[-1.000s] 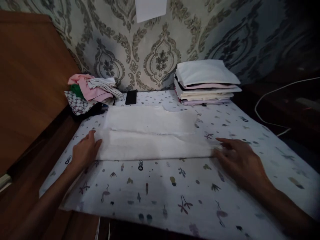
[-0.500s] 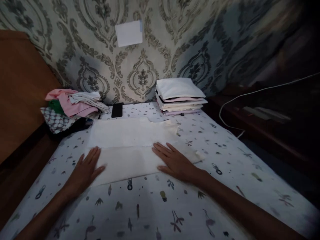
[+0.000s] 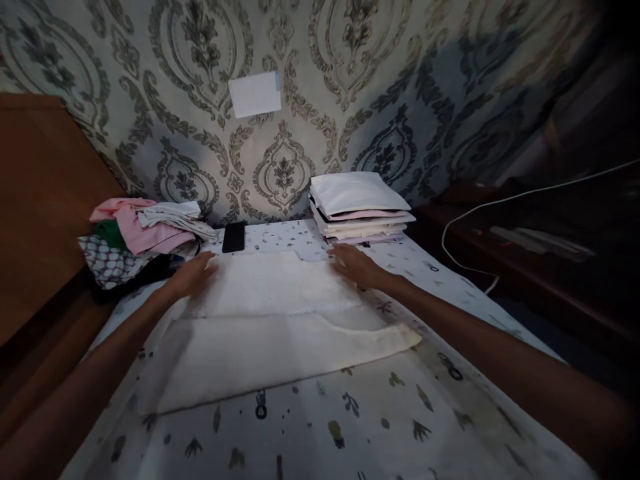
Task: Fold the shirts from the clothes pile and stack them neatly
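at the grip: the left hand is set at the far left corner of the white cloth, the right hand at its far right part. both are blurred; bent fingers are seen, but whether any fabric is pinched cannot be told.

the cloth is laid out flat on the patterned surface, its near edge slanted, its near right end drawn to a narrow tip. a hem-like line is seen across its middle; whether one piece or two is laid there cannot be told.

handling, as judged: light, soft and limp, not fragile; little slip expected against bare skin; easily wrinkled or pulled askew. best held by both far corners at once, thumbs beneath; if held by one corner only, sagging is to be expected. the narrow tip is judged a poor hold.

farther out: a black phone is placed beyond the far edge, with a heap of clothes to its left. a folded stack is kept behind the right hand.
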